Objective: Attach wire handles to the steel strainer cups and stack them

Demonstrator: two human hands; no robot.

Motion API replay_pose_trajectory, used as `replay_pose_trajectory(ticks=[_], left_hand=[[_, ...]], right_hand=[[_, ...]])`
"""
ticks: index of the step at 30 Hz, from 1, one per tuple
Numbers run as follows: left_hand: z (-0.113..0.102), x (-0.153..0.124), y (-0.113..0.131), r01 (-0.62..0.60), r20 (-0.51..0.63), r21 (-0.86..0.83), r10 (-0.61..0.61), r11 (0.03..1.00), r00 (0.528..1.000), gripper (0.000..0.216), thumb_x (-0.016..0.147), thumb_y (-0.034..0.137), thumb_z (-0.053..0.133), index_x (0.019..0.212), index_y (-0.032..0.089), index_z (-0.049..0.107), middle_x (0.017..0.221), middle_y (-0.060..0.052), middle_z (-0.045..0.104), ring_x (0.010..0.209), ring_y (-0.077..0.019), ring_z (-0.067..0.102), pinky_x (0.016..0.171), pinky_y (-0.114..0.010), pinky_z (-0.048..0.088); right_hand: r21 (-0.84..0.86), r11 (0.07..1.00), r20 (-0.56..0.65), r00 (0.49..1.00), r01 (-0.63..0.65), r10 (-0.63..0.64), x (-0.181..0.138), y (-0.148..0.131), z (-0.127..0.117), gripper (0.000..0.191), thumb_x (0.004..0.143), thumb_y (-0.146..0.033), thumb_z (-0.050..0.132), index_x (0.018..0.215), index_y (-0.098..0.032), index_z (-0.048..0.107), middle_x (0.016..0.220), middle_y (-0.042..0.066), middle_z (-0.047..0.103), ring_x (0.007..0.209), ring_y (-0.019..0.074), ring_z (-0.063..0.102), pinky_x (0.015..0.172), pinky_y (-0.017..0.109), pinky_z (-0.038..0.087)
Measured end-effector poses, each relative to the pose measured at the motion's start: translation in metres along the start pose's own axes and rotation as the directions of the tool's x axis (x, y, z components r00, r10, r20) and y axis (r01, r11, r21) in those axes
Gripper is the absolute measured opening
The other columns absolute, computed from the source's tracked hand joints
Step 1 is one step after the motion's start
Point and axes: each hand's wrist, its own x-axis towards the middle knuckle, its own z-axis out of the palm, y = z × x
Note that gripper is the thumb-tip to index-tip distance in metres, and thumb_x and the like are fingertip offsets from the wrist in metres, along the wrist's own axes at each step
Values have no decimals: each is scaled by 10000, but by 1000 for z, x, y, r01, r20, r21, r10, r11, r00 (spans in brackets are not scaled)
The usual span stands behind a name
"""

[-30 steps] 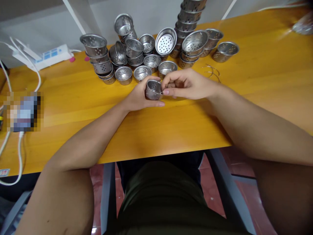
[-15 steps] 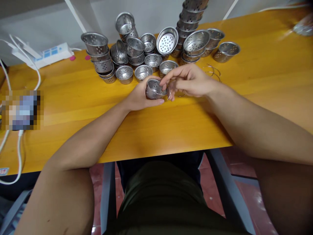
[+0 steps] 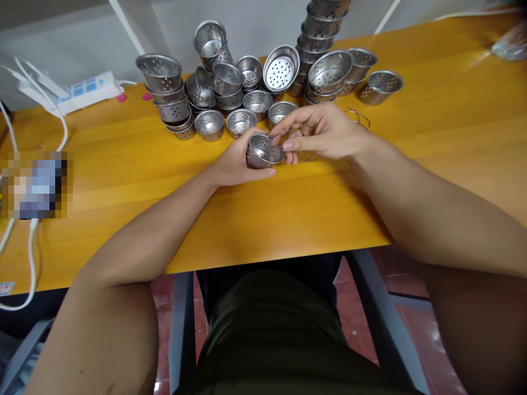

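A small perforated steel strainer basket (image 3: 258, 158) is gripped in my left hand (image 3: 235, 160), whose fingers and thumb wrap round its side just above the table. The basket tilts with its mouth toward my right hand (image 3: 319, 131). That hand is closed in a loose pinch at the rim, on what looks like a thin wire handle, mostly hidden by the fingertips. A fine curved line crosses the basket's mouth. Another thin curved wire (image 3: 308, 157) shows on the table below the right hand, and loose wire handles (image 3: 360, 116) lie beyond the wrist.
Behind my hands stand several strainer baskets, some singly like the one (image 3: 209, 126) at front, others in a left stack (image 3: 171, 109) and a tall right stack (image 3: 317, 43). A power strip (image 3: 93, 90), white cables and a blurred device (image 3: 43, 186) occupy the table's left side.
My right hand has shifted slightly up, and its thumb has come up to the basket's rim. The left hand keeps its hold, with the basket barely moved.
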Motion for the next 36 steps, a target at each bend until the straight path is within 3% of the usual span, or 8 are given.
replay_pose_trajectory(ticks=[4,7,10,19,26,32,36], left_hand=[[1,0,6,8,-1,-34,-8,999,1000,1053,810,987,1118,1492,275,750,1344,-91,864,1354,-387,880,1306,-625,716],[0,0,4,-4,0,-20,4,1000,1000,1030,824,1003,1102,1470,278,758,1298,-74,846,1352,-390,878,1301,-637,727],[-2,-1,0,-16,-12,5,16,1000,1000,1052,842,1013,1087,1512,274,756,1297,-75,830,1376,-400,873,1304,-657,726],[-3,1,-5,-44,12,29,43,999,999,1130,811,1045,1087,1574,276,762,1413,-93,831,1475,-427,850,1352,-676,695],[-1,-5,-11,-35,-32,43,37,998,999,1103,844,1045,1065,1547,260,738,1403,-87,784,1535,-437,801,1373,-709,664],[0,-4,4,33,11,-43,-32,999,999,1104,807,1010,1115,1502,242,734,1339,-76,809,1399,-387,842,1312,-615,691],[-1,-2,9,63,28,-85,-60,994,998,1063,785,952,1163,1467,245,756,1322,-78,844,1336,-364,866,1273,-570,710]], right_hand=[[38,998,-25,998,-56,57,-1,-2,2,447,1023,-633,1134,1289,-296,1009,1232,85,1010,713,213,869,615,347,716],[130,989,27,997,-71,68,-2,-3,1,456,1078,-580,1084,1381,-248,1005,1409,119,1005,718,214,899,608,340,713],[117,991,63,997,-59,52,-3,-3,0,438,1099,-539,1077,1444,-279,1009,1539,113,978,709,186,890,619,327,722],[134,987,41,995,-92,87,-6,-1,8,475,1046,-596,1094,1406,-296,1019,1475,122,995,719,214,880,585,327,701],[112,989,92,992,-92,82,-3,5,1,552,1073,-578,1119,1540,-318,980,1649,110,936,601,132,818,555,296,698],[191,981,67,997,-38,26,7,17,3,634,904,-573,1253,1319,-238,909,1308,94,1016,565,133,805,476,247,614],[148,989,-3,1000,11,-11,9,17,12,590,900,-548,1261,1203,-239,860,1162,47,1014,500,130,779,408,242,569]])
